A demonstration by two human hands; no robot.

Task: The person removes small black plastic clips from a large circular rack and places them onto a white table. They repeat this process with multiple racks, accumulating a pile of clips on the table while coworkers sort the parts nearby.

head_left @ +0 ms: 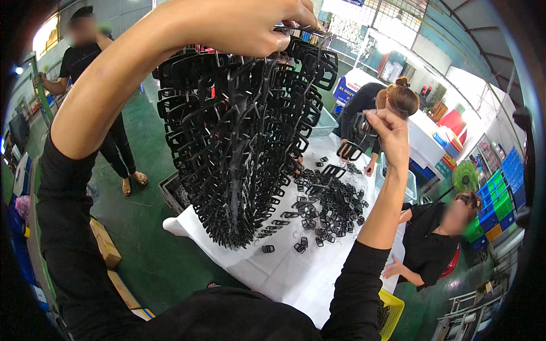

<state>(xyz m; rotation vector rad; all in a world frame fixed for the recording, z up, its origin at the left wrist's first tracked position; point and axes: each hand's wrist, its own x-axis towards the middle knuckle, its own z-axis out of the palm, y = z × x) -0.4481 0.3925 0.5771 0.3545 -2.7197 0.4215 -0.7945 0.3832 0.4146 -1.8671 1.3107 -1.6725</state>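
Left hand [250, 25] gripping buckle cluster [239, 136], right hand [382, 133] clutching buckles [355, 136], grey crate [325, 122] behind

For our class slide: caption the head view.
Left hand lifts a black buckle cluster; right hand holds buckles over white table.

- Below me the floor [142, 250] is green.
- A white-covered table [284, 278] stands on it.
- Cardboard boxes [105, 244] lie near the table's left edge.
- Blue and green crates [500, 199] are stacked far right, beside a green fan [465, 176].
- Daylight enters through a barred window [392, 14].
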